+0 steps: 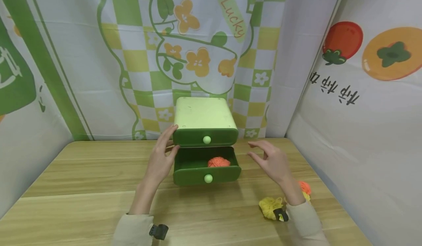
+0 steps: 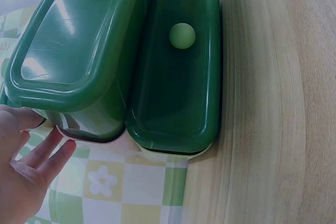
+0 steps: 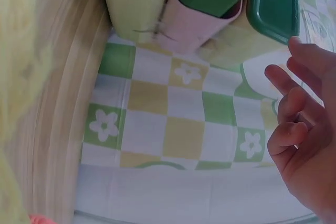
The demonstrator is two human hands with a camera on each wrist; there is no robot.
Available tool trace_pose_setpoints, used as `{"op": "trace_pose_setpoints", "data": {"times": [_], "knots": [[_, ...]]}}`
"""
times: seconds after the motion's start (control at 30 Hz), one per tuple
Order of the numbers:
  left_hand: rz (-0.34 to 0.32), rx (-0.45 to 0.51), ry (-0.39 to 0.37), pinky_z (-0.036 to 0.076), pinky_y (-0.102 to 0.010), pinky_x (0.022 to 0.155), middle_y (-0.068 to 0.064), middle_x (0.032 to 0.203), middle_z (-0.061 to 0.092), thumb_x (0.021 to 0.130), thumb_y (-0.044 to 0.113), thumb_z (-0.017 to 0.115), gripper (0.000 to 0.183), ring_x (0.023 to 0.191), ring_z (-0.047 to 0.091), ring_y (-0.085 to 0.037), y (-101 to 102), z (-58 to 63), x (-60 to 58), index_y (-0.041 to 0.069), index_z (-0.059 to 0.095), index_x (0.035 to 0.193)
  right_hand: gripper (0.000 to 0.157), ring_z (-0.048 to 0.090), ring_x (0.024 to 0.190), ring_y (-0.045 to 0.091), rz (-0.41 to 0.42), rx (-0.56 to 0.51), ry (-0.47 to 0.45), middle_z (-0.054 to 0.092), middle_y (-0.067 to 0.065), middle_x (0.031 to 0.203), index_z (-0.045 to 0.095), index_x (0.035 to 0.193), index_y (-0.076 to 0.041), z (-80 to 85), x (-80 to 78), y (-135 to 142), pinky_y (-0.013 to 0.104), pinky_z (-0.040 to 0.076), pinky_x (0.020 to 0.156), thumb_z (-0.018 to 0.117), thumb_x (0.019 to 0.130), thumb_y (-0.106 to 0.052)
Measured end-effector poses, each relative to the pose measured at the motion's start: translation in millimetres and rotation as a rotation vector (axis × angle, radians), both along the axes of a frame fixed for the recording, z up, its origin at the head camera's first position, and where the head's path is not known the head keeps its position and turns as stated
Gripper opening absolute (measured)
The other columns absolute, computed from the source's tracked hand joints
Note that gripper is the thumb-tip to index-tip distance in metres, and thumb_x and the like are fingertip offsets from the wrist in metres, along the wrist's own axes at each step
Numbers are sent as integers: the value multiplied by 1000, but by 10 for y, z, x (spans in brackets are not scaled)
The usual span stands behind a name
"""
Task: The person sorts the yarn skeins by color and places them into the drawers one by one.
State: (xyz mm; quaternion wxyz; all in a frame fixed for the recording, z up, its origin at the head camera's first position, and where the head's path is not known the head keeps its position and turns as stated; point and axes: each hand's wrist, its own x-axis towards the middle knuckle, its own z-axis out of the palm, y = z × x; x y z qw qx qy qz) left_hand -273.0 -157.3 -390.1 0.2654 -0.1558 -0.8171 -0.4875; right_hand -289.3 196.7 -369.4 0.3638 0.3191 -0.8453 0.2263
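A small drawer cabinet (image 1: 204, 114) with a light green top stands at the back of the table. Its top drawer (image 1: 191, 137) is closed. Below it, the middle drawer (image 1: 191, 177) is pulled out, with an orange ball of yarn (image 1: 219, 162) inside. A lower drawer (image 2: 176, 93), closed, shows in the left wrist view. My left hand (image 1: 160, 161) rests against the cabinet's left side, fingertips by the top drawer and thumb near the pulled-out drawer's edge. To the right of the cabinet, my right hand (image 1: 271, 160) hovers apart from it, fingers loosely bent and holding nothing.
Yellow yarn (image 1: 269, 206) lies on the table (image 1: 99, 187) near my right forearm. More orange yarn (image 1: 305, 187) is partly hidden behind that forearm. A patterned cloth (image 1: 132, 48) hangs directly behind the cabinet, and a printed cloth wall (image 1: 362, 136) borders the right side.
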Motion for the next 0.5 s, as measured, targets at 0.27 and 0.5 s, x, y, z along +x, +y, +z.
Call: {"op": "trace_pose_setpoints", "data": {"times": [0.27, 0.5], "knots": [[1, -5, 0, 58, -47, 96, -9, 161, 32, 94, -3, 62, 71, 112, 63, -36, -1, -3, -4, 28, 37, 153, 32, 40, 52, -2, -52, 22, -60, 76, 4, 102, 74, 109, -10, 36, -8, 167, 13, 32, 41, 83, 79, -16], [1, -4, 0, 58, -47, 96, -8, 161, 32, 94, -2, 62, 71, 112, 62, -37, 6, -1, -1, 29, 37, 153, 17, 39, 54, -1, -120, 29, -131, 76, 4, 96, 76, 102, -13, 55, -16, 307, 17, 33, 43, 78, 85, -15]]}}
